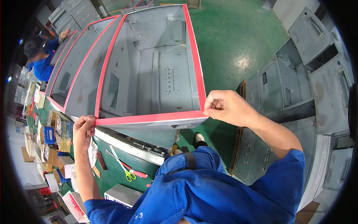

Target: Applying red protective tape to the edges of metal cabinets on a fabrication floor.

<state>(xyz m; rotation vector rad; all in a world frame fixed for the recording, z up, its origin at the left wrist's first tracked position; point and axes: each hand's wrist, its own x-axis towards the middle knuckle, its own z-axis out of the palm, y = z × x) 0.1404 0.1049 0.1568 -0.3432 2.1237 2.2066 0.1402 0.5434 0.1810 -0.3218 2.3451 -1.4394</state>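
Observation:
A grey metal cabinet box lies open side up in front of me, its rim covered with red tape. At the near left corner, my left hand pinches the end of the near tape strip. My right hand pinches at the near right corner, where the near strip meets the tape on the right rim. Both hands have fingers pressed together at the edge. Holes and a raised rail show on the box's inner panel.
More red-taped boxes stand left, where a co-worker in blue reaches over one. Scissors, a red-handled cutter and a white carton lie on the green bench. Grey cabinets are stacked right, beside a wooden pallet.

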